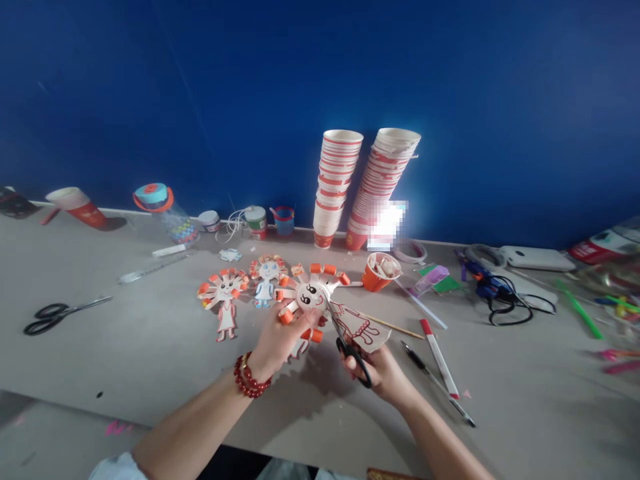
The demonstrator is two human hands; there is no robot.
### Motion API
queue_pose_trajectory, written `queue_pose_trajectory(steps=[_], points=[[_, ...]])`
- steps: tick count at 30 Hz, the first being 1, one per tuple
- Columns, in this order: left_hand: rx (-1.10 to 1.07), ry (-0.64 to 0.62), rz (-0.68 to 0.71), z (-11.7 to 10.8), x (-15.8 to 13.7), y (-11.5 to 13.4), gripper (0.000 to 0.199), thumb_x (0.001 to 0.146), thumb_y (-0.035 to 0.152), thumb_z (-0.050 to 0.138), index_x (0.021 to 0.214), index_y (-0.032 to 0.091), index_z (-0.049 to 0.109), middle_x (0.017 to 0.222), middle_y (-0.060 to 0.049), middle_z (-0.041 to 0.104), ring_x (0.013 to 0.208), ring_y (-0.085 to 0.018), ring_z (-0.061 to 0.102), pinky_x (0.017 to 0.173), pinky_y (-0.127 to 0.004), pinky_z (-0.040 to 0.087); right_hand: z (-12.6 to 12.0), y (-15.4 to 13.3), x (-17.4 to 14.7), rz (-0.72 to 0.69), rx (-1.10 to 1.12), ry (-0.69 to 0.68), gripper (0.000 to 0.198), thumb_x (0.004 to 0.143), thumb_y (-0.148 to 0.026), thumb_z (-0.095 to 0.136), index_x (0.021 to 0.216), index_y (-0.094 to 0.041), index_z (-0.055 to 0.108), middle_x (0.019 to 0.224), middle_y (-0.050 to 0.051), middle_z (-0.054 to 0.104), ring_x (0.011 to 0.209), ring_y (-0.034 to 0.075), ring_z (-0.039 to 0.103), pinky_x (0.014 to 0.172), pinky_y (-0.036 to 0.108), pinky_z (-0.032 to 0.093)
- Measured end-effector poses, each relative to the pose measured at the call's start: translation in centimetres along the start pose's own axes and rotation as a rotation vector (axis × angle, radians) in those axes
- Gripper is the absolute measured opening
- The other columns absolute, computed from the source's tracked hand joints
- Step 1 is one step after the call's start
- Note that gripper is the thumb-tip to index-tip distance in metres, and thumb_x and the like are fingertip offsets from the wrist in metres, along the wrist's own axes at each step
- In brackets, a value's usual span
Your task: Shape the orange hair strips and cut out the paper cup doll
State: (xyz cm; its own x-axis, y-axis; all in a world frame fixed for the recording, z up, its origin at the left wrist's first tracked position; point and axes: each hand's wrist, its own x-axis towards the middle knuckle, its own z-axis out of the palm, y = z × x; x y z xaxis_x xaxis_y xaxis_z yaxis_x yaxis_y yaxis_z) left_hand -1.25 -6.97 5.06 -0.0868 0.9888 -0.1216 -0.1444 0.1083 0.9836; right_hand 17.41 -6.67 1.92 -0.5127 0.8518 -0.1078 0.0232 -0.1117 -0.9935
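Note:
My left hand (280,343) grips a paper-cup doll (311,293) with a drawn face and curled orange strips around its head. In my right hand (373,373) is a pair of black-handled scissors (345,343), with the blades up against the doll beside its face. A paper piece with a drawn dress and legs (367,327) extends to the right, behind the scissors and above my right hand; where it joins the doll is hard to make out. Two similar paper dolls lie to the left, one in a red-outlined dress (227,317), one with blue outlines (265,290).
Two tall stacks of paper cups, a left stack (336,187) and a right stack (380,180), stand by the blue wall. An orange cup of scraps (374,279), a red marker (440,360) and a pen (435,380) lie rightward. Other scissors (63,313) rest far left.

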Motion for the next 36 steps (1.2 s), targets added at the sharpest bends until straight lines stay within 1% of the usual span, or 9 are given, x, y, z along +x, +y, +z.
queue_pose_trajectory(steps=[3,8,12,15,18,23,29,33,36], points=[[0.002,-0.022,0.026,0.0,0.2,0.1,0.024,0.073,0.036,0.069,0.085,0.015,0.069,0.081,-0.008,0.073,0.077,-0.022,0.068,0.068,-0.029,0.055,-0.1,-0.2,-0.1,0.011,0.000,-0.020,0.049,0.067,-0.066,0.064,0.071,-0.019,0.049,0.057,-0.001,0.048,0.047,0.012,0.044,0.043,0.024,0.035],[-0.059,-0.085,-0.014,-0.3,0.4,0.5,0.023,0.072,0.034,0.070,0.085,0.015,0.071,0.081,-0.009,0.073,0.075,-0.022,0.069,0.066,-0.029,0.055,-0.6,-0.1,-0.1,0.018,-0.050,-0.071,0.046,0.071,-0.063,0.062,0.062,-0.020,0.051,0.053,0.000,0.049,0.048,0.013,0.044,0.045,0.026,0.033],[-0.050,-0.110,-0.019,-0.4,0.5,0.7,0.021,0.072,0.033,0.070,0.083,0.015,0.072,0.081,-0.009,0.073,0.074,-0.022,0.069,0.068,-0.030,0.055,-0.7,0.3,-0.1,0.001,-0.080,-0.078,0.044,0.073,-0.061,0.062,0.061,-0.020,0.053,0.052,0.001,0.049,0.048,0.013,0.044,0.045,0.026,0.033],[-0.034,-0.078,-0.013,-0.2,0.4,0.7,0.020,0.073,0.032,0.069,0.085,0.016,0.071,0.083,-0.008,0.073,0.076,-0.021,0.068,0.069,-0.028,0.054,-0.5,0.3,0.0,0.006,-0.050,-0.046,0.045,0.071,-0.063,0.063,0.064,-0.020,0.053,0.053,0.000,0.049,0.047,0.013,0.045,0.044,0.026,0.034],[-0.051,-0.031,-0.011,0.2,0.3,0.6,0.017,0.072,0.030,0.070,0.084,0.017,0.070,0.078,-0.005,0.072,0.074,-0.020,0.068,0.067,-0.026,0.053,-0.1,-0.1,0.0,0.014,-0.011,-0.025,0.047,0.067,-0.065,0.064,0.066,-0.019,0.052,0.054,-0.001,0.050,0.046,0.013,0.046,0.044,0.025,0.035],[-0.140,0.028,0.025,0.1,0.5,0.3,0.015,0.073,0.029,0.069,0.082,0.017,0.067,0.079,-0.003,0.071,0.073,-0.016,0.066,0.066,-0.024,0.051,0.2,-0.7,0.0,0.049,-0.020,-0.081,0.055,0.062,-0.071,0.064,0.063,-0.019,0.047,0.050,-0.002,0.051,0.045,0.010,0.046,0.042,0.021,0.032],[-0.180,0.070,0.050,-0.3,0.8,0.1,0.019,0.072,0.030,0.070,0.084,0.016,0.066,0.080,-0.005,0.070,0.074,-0.016,0.065,0.069,-0.025,0.051,-0.1,0.1,-0.4,0.108,0.016,-0.125,0.053,0.066,-0.069,0.060,0.066,-0.018,0.046,0.047,-0.002,0.056,0.031,0.004,0.032,0.032,0.018,0.021],[-0.177,0.041,0.062,-0.5,0.8,0.6,0.019,0.073,0.029,0.069,0.085,0.016,0.066,0.082,-0.005,0.070,0.075,-0.016,0.065,0.068,-0.025,0.052,-0.3,0.4,-0.6,0.135,0.040,-0.121,0.052,0.066,-0.068,0.062,0.068,-0.018,0.046,0.047,-0.003,0.056,0.029,0.003,0.031,0.030,0.016,0.020],[-0.154,0.041,0.072,-0.6,0.7,1.1,0.017,0.073,0.028,0.069,0.083,0.015,0.066,0.080,-0.005,0.069,0.073,-0.015,0.064,0.066,-0.025,0.053,-0.5,0.6,-0.6,0.143,0.050,-0.151,0.052,0.068,-0.067,0.061,0.068,-0.017,0.047,0.047,-0.003,0.056,0.029,0.003,0.031,0.029,0.016,0.020]])
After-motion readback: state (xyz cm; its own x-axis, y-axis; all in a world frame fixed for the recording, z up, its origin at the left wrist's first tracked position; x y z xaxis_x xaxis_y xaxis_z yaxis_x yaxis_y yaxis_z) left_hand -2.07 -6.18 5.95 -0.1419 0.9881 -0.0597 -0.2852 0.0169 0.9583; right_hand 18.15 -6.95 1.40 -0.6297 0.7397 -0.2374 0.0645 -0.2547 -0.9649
